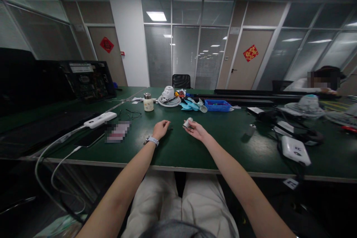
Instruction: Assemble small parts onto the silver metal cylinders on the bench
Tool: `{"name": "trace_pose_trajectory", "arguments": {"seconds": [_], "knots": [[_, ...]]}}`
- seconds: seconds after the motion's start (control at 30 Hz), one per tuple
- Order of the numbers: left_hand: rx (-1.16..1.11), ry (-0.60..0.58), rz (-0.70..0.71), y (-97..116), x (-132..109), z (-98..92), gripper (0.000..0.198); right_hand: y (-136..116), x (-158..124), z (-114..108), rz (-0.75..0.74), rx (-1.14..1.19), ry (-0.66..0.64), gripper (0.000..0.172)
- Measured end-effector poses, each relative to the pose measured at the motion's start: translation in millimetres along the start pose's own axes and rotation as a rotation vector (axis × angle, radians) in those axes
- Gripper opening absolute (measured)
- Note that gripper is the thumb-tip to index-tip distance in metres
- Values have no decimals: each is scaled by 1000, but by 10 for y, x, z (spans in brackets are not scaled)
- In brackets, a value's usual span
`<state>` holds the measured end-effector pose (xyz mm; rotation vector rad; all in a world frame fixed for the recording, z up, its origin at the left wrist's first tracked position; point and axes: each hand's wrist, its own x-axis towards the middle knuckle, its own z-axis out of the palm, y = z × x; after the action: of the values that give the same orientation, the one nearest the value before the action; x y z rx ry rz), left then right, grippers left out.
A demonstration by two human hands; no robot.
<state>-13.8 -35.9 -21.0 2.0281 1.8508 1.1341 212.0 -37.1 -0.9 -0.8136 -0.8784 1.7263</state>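
A wide dark-green table (223,148) lies under both hands. Well beyond the fingers sit a round white plastic fan grille (169,101), a shallow blue plastic tray (217,105) and a cream lidded mug (148,104). The left hand (161,128) rests with its fingers curled in; whether they grip anything cannot be told. The right hand (196,130) has its fingers clamped on a small silver-white cylinder (188,122), near the left fingertips.

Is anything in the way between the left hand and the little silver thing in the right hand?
Nothing big. The right hand holds the little silver thing; between it and the left hand lies only green table, save a small dark bit beside that hand.
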Motion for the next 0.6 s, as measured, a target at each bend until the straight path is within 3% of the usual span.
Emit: {"name": "trace_pose_trajectory", "arguments": {"seconds": [0.27,0.43,0.5,0.6], "knots": [[-24,-4,-14,-17,5,20,36,56,33,5,-156,-262,145,33],[-37,-10,-14,-30,1,33,34,38,80,-121,-412,-603,260,39],[-37,-11,-21,-33,4,34,34,-52,76,-239,-529,-804,422,37],[-31,-14,-26,-32,9,33,35,-275,21,-517,-619,-1072,794,34]]}}
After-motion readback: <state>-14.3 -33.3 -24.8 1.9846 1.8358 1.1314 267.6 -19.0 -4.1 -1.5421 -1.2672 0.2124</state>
